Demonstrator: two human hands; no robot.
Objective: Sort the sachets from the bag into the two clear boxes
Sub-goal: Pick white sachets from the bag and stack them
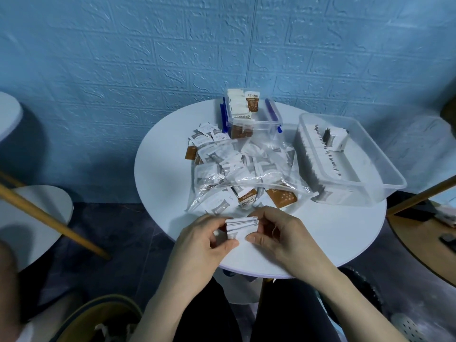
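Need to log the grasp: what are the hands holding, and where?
Both hands, left hand and right hand, pinch a small stack of white sachets by its opposite ends.

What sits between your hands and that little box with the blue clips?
The clear bag of sachets, lying on the table in the head view.

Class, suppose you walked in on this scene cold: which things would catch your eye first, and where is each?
First, the two hands at the near edge of the round white table: the left hand and right hand together grip a small stack of white sachets. Behind them lies a clear plastic bag spilling grey and brown sachets. Beyond, a blue-latched box stands at the back, and a larger clear box sits on the right with sachets filed in a row.
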